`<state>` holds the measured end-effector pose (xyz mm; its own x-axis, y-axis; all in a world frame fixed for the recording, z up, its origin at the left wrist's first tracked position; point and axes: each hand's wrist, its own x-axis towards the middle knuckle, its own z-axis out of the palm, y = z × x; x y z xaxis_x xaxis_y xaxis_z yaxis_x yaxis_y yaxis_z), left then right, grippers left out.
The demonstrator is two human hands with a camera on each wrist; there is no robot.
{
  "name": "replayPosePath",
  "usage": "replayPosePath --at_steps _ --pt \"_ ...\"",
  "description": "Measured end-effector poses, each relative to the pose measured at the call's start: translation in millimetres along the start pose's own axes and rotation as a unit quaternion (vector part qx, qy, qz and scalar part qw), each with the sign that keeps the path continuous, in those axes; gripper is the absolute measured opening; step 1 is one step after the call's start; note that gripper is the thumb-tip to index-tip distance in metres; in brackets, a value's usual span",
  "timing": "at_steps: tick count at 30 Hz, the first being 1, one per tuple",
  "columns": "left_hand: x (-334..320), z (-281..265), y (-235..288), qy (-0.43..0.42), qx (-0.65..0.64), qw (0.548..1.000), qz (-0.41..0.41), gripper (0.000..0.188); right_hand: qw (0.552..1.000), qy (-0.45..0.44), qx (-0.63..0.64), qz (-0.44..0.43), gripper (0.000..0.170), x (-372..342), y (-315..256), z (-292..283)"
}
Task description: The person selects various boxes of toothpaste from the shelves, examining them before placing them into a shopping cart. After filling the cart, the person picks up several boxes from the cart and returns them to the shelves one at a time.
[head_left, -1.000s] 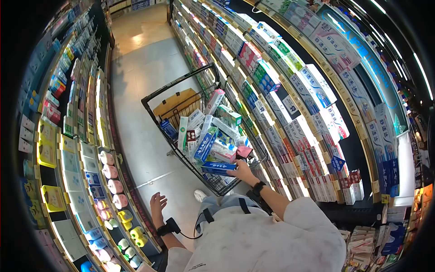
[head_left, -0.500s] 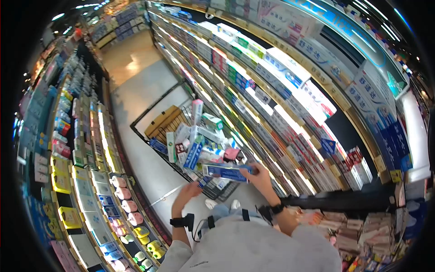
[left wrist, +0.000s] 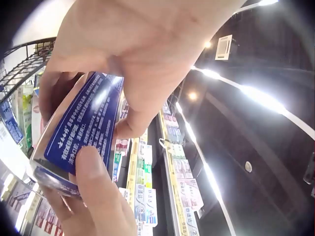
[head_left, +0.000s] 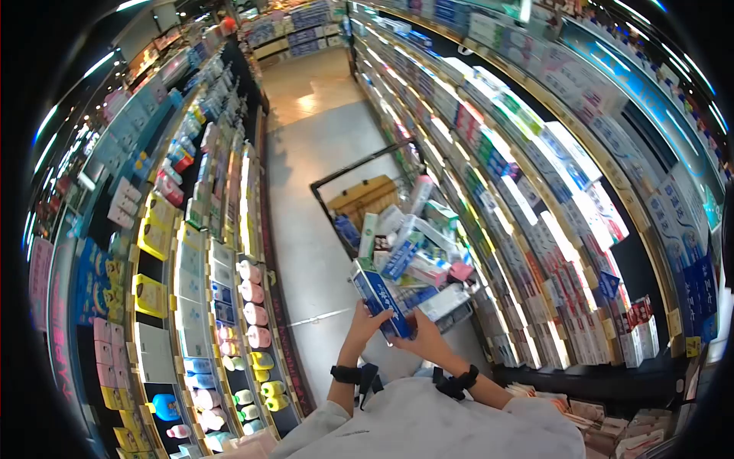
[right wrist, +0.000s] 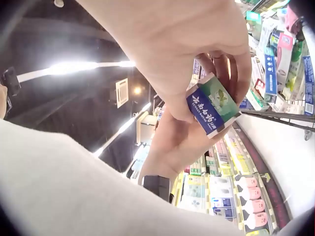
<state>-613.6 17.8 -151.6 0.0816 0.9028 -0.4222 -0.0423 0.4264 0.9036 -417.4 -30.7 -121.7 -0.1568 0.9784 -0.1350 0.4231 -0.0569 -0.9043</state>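
Note:
In the head view a long blue toothpaste box [head_left: 375,294] is held at its near end between both hands, above the near part of the cart. My left hand [head_left: 362,332] grips it from the left side, fingers curled round it in the left wrist view. From the right, my right hand [head_left: 427,341] holds the same end, its thumb [left wrist: 93,172] pressed on the printed blue side [left wrist: 83,118]. The right wrist view shows the blue and green end flap [right wrist: 214,105] between the two hands.
A black wire shopping cart [head_left: 336,183] stands ahead, heaped with toothpaste boxes [head_left: 401,256] and a brown carton [head_left: 363,200]. Lit shelves of boxed toothpaste [head_left: 535,229] line the right; shelves with pink bottles [head_left: 254,292] line the left. Pale aisle floor [head_left: 306,252] lies left of the cart.
The right hand has lifted the blue toothpaste box from the cart's near side toward the body and turned it lengthwise. My left hand has come in from the left and taken hold of it too.

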Motion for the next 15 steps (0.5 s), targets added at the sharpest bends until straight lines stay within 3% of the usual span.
replayPosePath --at_steps 3,6,7,9,10,11,15 --pt "-1 -67 6 0.038 -0.003 0.998 0.052 0.086 0.986 -0.138 0.098 0.008 0.062 32 -14 38" --pt "-15 -161 5 0.064 0.031 0.99 0.125 0.085 0.985 -0.11 0.131 -0.016 0.066 75 -20 90" --pt "-20 -194 10 0.075 0.123 0.97 0.194 0.082 0.987 -0.098 0.128 -0.012 0.067 93 -32 106" --pt "-39 -253 23 0.08 0.101 0.98 0.151 0.081 0.983 -0.092 0.16 -0.007 0.076 125 -57 133" --pt "-50 -277 35 0.103 0.137 0.97 0.173 0.082 0.98 -0.094 0.176 -0.006 0.078 140 -73 146" --pt "-53 -303 33 0.109 0.067 0.984 0.121 0.076 0.976 -0.099 0.195 -0.003 0.08 153 -88 161" --pt "-64 -350 56 0.193 -0.123 0.969 0.089 0.059 0.976 -0.142 0.156 -0.058 0.074 192 -122 214"
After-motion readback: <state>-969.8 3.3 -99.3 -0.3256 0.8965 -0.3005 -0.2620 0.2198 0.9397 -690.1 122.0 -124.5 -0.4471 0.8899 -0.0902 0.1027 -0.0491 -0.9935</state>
